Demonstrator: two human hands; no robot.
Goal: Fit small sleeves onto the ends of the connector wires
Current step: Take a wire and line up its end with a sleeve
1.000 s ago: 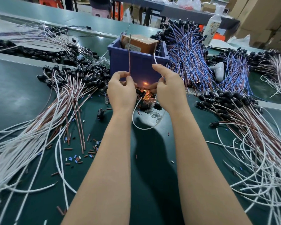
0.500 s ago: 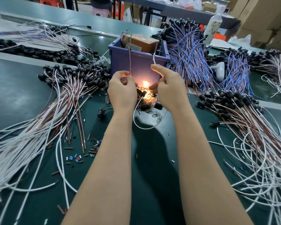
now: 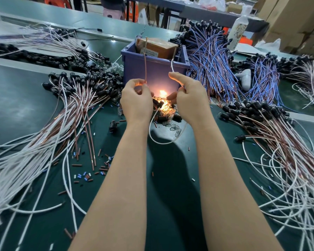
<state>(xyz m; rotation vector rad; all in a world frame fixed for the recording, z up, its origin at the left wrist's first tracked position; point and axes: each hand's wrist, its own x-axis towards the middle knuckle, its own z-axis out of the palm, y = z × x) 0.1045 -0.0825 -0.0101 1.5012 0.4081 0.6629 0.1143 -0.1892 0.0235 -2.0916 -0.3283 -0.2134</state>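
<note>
The left hand (image 3: 136, 104) pinches a brown wire (image 3: 145, 66) that stands upright. The right hand (image 3: 190, 100) pinches a white wire (image 3: 172, 67) whose slack loops toward the table's (image 3: 170, 196) near edge. A glow (image 3: 162, 92) shows between them. Bare surface lies around the forearms, and wire bundles (image 3: 43, 142) crowd the left and right sides. Loose sleeves (image 3: 87, 175) dot the surface left of the left forearm. Just behind the hands, a blue bin (image 3: 152, 73) holds a cardboard box (image 3: 158, 48).

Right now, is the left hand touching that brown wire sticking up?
Touching. The head view shows the left hand pinching the brown wire between thumb and fingertips, with no gap.
</note>
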